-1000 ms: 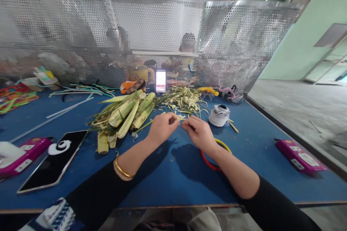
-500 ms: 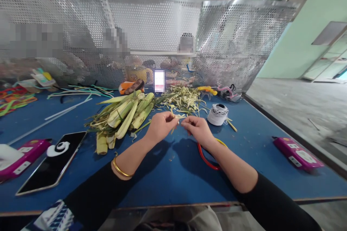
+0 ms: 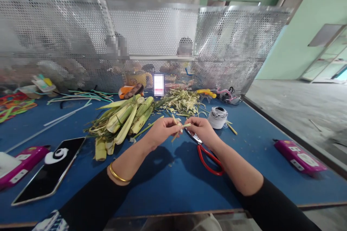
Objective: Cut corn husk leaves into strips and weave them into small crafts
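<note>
My left hand (image 3: pixel 162 130) is closed, pinching crossed pale strips (image 3: pixel 175 119) that look like corn husk. From the other side, the thumb and fingers of my right hand (image 3: pixel 202 129) pinch the end of a short husk strip (image 3: pixel 186 125). Both hands are just above the table, fingertips almost meeting. Beneath my right hand and wrist lie red-handled scissors (image 3: pixel 208 168), partly covered. A bundle of green-yellow corn husks (image 3: pixel 119 121) rests left of my left hand. Beyond the hands is a heap of husk shreds (image 3: pixel 183 101). A spool of white string (image 3: pixel 217 118) stands near my right hand.
The blue table (image 3: pixel 162 195) holds a dark tablet-like slab (image 3: pixel 51 173) and magenta packs at left (image 3: pixel 29 158) and right (image 3: pixel 299 157). Farther back are coloured strips (image 3: pixel 81 95) and a yellow-handled tool (image 3: pixel 206 92). A perforated metal screen (image 3: pixel 159 25) bounds the far edge, with people behind it.
My right hand has moved slightly, and its fingers now grip a strip's end reaching from my left hand. More of the scissors shows under my right wrist. The view has tilted slightly up.
</note>
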`<state>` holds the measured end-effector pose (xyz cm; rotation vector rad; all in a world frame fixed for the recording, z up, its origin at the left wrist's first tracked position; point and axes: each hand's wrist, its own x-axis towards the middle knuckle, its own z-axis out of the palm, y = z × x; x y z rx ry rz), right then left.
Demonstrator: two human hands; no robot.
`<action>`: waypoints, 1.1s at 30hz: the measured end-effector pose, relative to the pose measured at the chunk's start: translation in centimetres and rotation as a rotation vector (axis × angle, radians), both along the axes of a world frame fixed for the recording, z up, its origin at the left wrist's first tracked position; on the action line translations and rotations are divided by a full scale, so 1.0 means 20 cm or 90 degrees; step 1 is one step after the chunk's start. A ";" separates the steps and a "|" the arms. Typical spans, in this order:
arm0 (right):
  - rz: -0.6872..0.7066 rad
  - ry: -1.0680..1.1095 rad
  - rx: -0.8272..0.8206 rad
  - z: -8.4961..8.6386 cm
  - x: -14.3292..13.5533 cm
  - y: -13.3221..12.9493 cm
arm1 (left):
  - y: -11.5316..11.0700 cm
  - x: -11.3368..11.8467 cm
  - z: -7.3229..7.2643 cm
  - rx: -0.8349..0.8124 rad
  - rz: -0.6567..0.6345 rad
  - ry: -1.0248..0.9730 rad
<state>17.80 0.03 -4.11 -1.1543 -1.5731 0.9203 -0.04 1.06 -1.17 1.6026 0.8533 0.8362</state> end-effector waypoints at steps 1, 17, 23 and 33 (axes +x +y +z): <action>-0.004 0.026 -0.025 -0.01 -0.01 0.00 | 0.00 0.01 0.00 0.000 0.033 -0.011; 0.013 -0.292 0.202 0.05 0.02 -0.05 | -0.01 -0.01 -0.02 -0.062 -0.106 0.044; -0.007 -0.046 -0.011 -0.02 -0.02 -0.01 | 0.01 0.02 -0.03 -0.079 0.044 -0.085; -0.072 -0.428 0.295 0.02 -0.04 -0.11 | 0.01 0.01 -0.08 0.154 0.043 0.210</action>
